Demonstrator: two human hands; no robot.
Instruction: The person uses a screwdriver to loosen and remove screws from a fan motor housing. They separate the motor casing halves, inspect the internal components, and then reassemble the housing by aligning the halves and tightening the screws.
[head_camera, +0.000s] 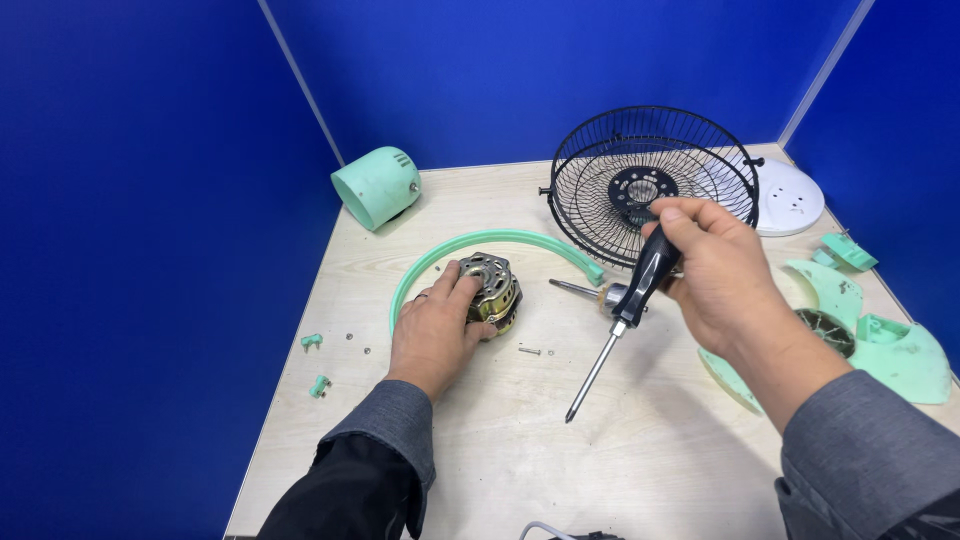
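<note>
Single head-worn view, angled steeply down and forward over the surface (650, 450). Close range: forearms enter from the bottom edge, hands at frame centre. Blue partition walls (150, 200) fill upper left, top and right.

A pale wooden table (640, 460) carries a black wire fan guard (652, 185), a white round base (792, 198), a mint motor cover (376, 186), a curved green ring (490, 242), a metal motor (492, 288), fan blades (880, 340), two small green clips (316, 362) and loose screws (530, 350)
</note>
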